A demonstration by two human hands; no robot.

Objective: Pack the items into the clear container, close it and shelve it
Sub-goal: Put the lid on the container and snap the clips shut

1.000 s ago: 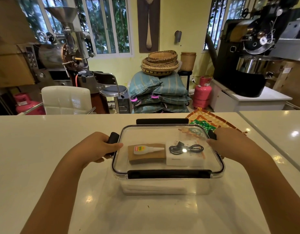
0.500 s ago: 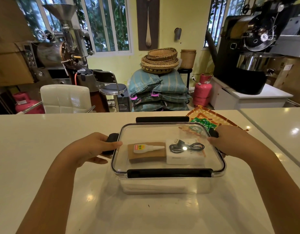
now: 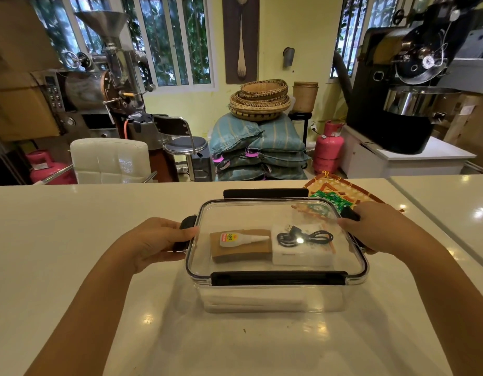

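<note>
Lying crosswise, glue bottle [image 3: 241, 239] nozzle points right.

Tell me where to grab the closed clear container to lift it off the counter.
Probably by its two short ends, one hand from each side, as the left hand and right hand already sit. The clear container is wide and flat-lidded, and the black latches along its sides give fingers an edge.

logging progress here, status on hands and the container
Left hand on left side latch, right hand on right one. Clear container lidded, items inside. Woven tray behind, not blocking.
</note>
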